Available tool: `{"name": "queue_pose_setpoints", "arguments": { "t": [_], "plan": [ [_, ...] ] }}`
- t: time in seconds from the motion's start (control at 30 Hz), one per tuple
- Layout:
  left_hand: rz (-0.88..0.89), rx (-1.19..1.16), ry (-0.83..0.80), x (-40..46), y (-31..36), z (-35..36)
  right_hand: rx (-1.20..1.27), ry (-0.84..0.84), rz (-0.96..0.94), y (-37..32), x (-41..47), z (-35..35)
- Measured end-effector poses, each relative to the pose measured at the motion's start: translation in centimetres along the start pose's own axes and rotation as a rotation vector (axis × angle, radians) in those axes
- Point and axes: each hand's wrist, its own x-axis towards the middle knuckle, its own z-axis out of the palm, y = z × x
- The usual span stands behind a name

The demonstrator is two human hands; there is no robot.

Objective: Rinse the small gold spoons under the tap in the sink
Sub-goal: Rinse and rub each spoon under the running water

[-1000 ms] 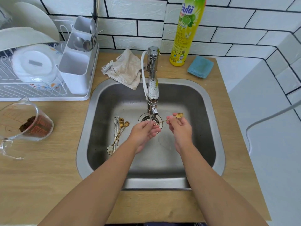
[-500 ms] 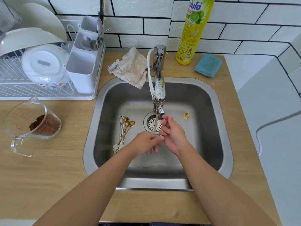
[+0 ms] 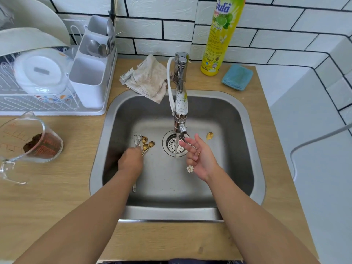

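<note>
A: Right hand [image 3: 200,159] first. Fingers?
B: Fingers [image 3: 187,144] loosely spread, palm turned up, a gold spoon [image 3: 209,136] lying across them. Bowl sticks out past the fingertips, white flower end [image 3: 190,168] hangs by the heel of the palm. Whether the thumb clamps it, can't tell.
A: Water?
B: Stream from the tap [image 3: 180,103] falls just left of the fingertips, onto the drain [image 3: 175,143].
A: Left hand [image 3: 131,161]?
B: Down on the sink [image 3: 245,119] floor, knuckles up, fingers curled over the handles of the spoon pile [image 3: 145,143]. Grip itself hidden, can't tell if it pinches.
A: Pile?
B: Three gold bowls showing, left of the drain, plus a silver piece.
A: Around?
B: Measuring jug [image 3: 28,143] and dish rack [image 3: 53,109] left, rag [image 3: 150,79], soap bottle [image 3: 219,35], blue sponge [image 3: 237,77] behind.
</note>
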Motion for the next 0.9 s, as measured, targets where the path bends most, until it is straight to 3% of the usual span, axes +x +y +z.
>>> {"name": "queue_pose_setpoints", "arguments": {
  "t": [0.1,0.27,0.4,0.63,0.9],
  "plan": [
    [-0.014,-0.005,0.01,-0.3,-0.1,-0.4,-0.018,0.007,-0.003,0.0,0.1,-0.1],
    [0.103,-0.122,0.121,-1.7,0.8,-1.1,-0.065,0.059,-0.024,0.1,0.3,-0.2],
    [0.134,-0.228,0.097,-2.5,0.8,-1.3,-0.118,0.087,-0.03,0.3,0.4,0.0],
    [0.251,-0.635,-0.14,-4.3,1.9,-0.8,-0.22,0.156,-0.133,0.2,1.0,0.8],
    [0.247,-0.859,-0.263,-4.4,2.1,-0.6,-0.478,-0.011,-0.248,2.6,1.0,0.8]
  ]
}}
